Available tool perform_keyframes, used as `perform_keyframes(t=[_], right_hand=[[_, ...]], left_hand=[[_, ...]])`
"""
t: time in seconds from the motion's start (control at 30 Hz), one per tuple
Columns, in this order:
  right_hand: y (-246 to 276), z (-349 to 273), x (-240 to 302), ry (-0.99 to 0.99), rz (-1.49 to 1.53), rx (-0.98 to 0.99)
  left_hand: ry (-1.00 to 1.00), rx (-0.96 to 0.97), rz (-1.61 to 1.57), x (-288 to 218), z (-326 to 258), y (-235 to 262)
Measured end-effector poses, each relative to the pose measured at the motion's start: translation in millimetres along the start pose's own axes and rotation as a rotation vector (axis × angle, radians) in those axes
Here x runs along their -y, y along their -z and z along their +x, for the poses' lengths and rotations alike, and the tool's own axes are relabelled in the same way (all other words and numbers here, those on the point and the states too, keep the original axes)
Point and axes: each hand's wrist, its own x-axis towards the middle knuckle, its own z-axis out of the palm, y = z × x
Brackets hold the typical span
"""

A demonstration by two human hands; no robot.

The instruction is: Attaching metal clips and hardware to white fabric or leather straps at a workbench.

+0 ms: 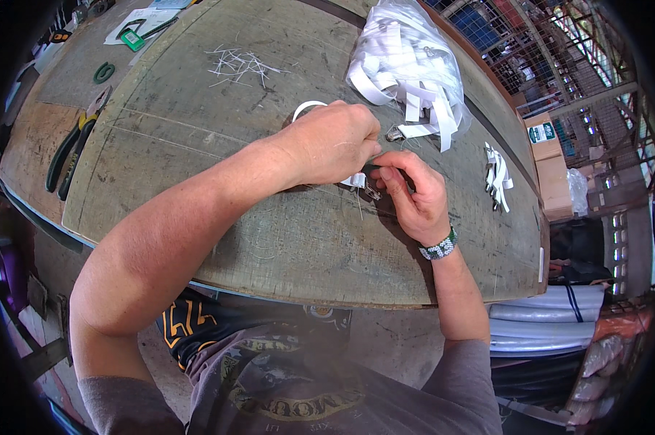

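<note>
My left hand is closed above the middle of the board, its back hiding most of what it grips. A white strap curls out past its far side, and a short white end shows beneath it. Close by, my right hand pinches thumb against forefinger at the left fingertips. Something small and dark sits between the two hands; its kind is hidden. Just below lies a small metal clip, with a thin pale strand hanging from the strap end.
A clear plastic bag bulges with white straps and metal clips beyond my hands. More clipped straps lie at the right. Thin white offcuts are scattered at the far left. Pliers and a green coil rest on the left surface.
</note>
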Motion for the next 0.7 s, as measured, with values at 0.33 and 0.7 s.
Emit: perform_keyframes(t=[0.33, 0.7], right_hand=[[-1.3, -0.3, 0.8, 0.007, -0.001, 0.005], [-1.7, 0.7, 2.2, 0.013, -0.004, -0.005]], left_hand=[[-0.005, -0.007, 0.008, -0.4, -0.7, -0.4], [-0.029, -0.021, 0.012, 0.5, -0.2, -0.6]])
